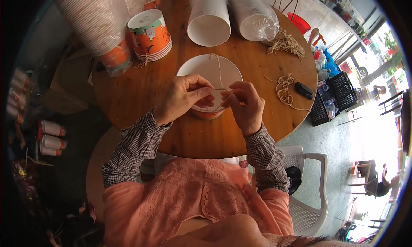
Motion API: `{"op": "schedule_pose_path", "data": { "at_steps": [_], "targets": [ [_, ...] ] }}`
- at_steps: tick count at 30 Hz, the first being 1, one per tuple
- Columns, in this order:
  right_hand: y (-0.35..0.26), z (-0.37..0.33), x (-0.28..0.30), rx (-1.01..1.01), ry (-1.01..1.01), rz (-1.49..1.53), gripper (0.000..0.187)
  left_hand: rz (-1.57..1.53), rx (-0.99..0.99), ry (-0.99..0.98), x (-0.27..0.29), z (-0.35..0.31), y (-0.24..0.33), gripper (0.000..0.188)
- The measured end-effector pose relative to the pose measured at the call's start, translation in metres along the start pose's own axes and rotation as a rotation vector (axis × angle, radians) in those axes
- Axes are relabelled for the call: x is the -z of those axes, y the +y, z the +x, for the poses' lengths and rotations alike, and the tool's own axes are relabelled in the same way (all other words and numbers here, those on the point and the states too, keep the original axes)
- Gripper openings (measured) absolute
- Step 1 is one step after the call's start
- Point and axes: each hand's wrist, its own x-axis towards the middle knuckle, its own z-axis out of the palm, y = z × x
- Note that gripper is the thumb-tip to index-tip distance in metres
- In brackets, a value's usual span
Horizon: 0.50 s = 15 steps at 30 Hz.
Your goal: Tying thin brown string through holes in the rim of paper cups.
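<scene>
A round paper bucket (pixel 189 68), white inside with orange showing low on its near side, stands with its mouth up on the table in front of me. A thin cord (pixel 220 71) is attached at its far rim and runs down across the opening to my fingers. Over the near part of the bucket, my left hand (pixel 185 96) pinches the cord between thumb and fingertips. Close by on the right, my right hand (pixel 246 105) also pinches the cord, and a short stretch of it spans the gap between the hands. The fingers hide part of the near rim.
On the wooden table (pixel 141 114) are upside-down orange buckets (pixel 151 39), a tall wrapped stack (pixel 92 24), white bucket stacks (pixel 209 28), a cord bundle (pixel 286 45), loose cord (pixel 284 89) and a black object (pixel 304 90). A white chair (pixel 319 182) and black crate (pixel 343 92) stand right.
</scene>
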Motion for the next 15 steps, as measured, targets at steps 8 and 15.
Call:
{"op": "schedule_pose_path", "data": {
  "at_steps": [8,15],
  "targets": [
    [0.000,0.017,-0.004,-0.134,-0.031,0.196,0.006,0.289,-0.185,-0.100,-0.007,-0.002,0.000,0.013],
    [-0.002,0.035,0.008,-0.114,-0.260,-0.049,0.013,0.210,-0.055,-0.247,-0.002,-0.002,0.007,0.014]
  ]
}}
